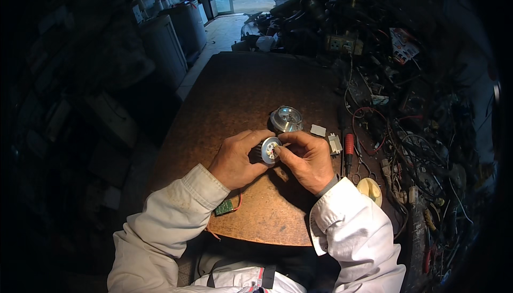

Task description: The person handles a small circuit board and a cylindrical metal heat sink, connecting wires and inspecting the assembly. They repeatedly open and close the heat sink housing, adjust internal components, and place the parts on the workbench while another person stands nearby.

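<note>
My left hand point(235, 159) is wrapped round a round LED lamp head point(270, 151) with a silvery rim and a dark body, its face of small LEDs tilted to the right. The thumb and fingers of my right hand point(310, 162) close on the lamp's face and rim; whether a small part is pinched there is hidden. Just beyond the hands sits a clear, round lamp cover point(287, 118) on the wooden table point(235, 95). Below my left wrist lies a green circuit board point(224, 207) with a red wire.
Right of my hands lie a flat white piece point(318, 130), a small white plastic housing point(335, 144), a red-handled screwdriver point(349, 146), scissors point(360, 174) and a pale yellow object point(370, 190). Tangled wires and parts point(422, 154) crowd the right side. A dark heap point(304, 20) stands behind the table.
</note>
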`<state>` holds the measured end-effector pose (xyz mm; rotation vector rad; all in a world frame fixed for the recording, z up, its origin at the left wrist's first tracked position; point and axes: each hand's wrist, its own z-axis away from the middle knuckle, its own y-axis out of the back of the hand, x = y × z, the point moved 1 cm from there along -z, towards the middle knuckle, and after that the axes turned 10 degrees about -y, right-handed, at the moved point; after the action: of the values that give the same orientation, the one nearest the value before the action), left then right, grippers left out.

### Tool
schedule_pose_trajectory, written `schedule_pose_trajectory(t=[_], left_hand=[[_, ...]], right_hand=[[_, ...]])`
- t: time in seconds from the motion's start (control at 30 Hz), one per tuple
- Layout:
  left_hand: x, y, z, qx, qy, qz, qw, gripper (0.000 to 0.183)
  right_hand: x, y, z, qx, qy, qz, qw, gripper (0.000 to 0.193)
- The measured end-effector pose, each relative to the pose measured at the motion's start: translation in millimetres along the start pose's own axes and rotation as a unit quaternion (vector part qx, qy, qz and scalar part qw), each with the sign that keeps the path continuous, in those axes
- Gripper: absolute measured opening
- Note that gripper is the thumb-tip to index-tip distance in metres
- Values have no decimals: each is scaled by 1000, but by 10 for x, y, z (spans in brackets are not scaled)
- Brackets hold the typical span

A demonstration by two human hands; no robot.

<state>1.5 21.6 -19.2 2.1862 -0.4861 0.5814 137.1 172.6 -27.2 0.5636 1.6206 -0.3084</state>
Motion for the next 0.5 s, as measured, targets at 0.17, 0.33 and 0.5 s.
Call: schedule_pose_trajectory(t=[0.17,0.33,0.5], left_hand=[[-11,-6,10,6,-25,6,1000,55],[2,0,8,-1,-18,13,1000,55],[17,2,9,-5,-14,12,1000,56]], right_hand=[[-56,0,17,-2,-23,22,999,27],[-44,1,36,16,13,63,998,25],[-12,-2,30,43,64,86,993,23]])
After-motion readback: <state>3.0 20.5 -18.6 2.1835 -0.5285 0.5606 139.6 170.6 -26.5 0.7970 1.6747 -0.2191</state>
